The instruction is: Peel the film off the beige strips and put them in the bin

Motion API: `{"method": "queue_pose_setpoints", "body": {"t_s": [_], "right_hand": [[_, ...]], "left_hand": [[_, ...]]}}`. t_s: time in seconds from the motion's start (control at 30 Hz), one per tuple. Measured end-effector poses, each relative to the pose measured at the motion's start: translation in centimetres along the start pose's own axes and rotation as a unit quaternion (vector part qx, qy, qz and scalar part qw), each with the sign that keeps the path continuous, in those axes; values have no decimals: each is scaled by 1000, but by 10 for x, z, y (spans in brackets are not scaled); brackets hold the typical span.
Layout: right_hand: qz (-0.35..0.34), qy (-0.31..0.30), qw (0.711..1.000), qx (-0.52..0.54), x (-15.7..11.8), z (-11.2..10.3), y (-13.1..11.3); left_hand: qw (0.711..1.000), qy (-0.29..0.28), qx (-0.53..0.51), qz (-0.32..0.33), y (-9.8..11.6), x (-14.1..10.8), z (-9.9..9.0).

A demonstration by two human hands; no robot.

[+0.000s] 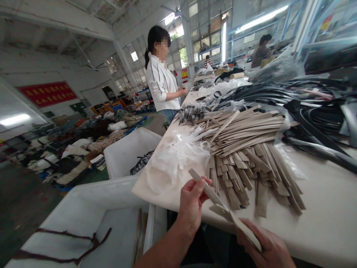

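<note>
**Findings: Drop and Snag Risk at Table Edge**

Observed a tan strip (212,194) stretched slantwise at the near edge of the worktable (323,208). Found pinched near its upper end between thumb and fingers of the left hand (192,197); found closed upon, at a broad tan length lower down, by the right hand (267,242), with fingertips partly hidden.

Noted a second tan end (221,211) jutting out just beside the first. Cannot tell whether folded over or a separate piece. Judged liable to slip out of line, given a narrow pinch at the upper end and overlapping material below.

Could also drop past the table edge for want of support beneath, perhaps toward the white bin (95,195) at left, seen with a dark brown strap (97,245) across it.

Recorded on the table just beyond: a heap of tan strips (251,130), fanned and unevenly layered. Could slide or scatter if knocked by a knuckle.

Recorded beside the heap: crumpled translucent plastic (181,154). Might cling to a passing strip and be dragged along.
</note>
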State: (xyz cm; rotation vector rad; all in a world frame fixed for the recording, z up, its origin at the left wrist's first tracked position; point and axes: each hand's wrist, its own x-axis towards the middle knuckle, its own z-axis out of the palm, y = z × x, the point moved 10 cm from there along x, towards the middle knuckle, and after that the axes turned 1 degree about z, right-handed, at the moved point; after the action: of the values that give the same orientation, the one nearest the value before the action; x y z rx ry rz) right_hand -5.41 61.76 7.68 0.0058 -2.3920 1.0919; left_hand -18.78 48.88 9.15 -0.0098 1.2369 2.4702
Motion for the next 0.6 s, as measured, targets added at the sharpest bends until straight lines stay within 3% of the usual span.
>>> {"method": "queue_pose_setpoints", "body": {"t_s": [0.13, 0.27, 0.47, 0.6], "right_hand": [[18, -33, 999, 22, 2, 14, 1], [38, -69, 994, 81, 3, 28, -10], [82, -64, 991, 88, 0, 39, -17], [103, -34, 992, 66, 5, 37, -20]], "left_hand": [[1000, -2, 0, -14, -22, -20, -8], [1000, 15, 7, -10, -24, -28, -18], [1000, 15, -5, -14, -33, -39, -31], [998, -43, 10, -36, -48, -57, -24]]}}
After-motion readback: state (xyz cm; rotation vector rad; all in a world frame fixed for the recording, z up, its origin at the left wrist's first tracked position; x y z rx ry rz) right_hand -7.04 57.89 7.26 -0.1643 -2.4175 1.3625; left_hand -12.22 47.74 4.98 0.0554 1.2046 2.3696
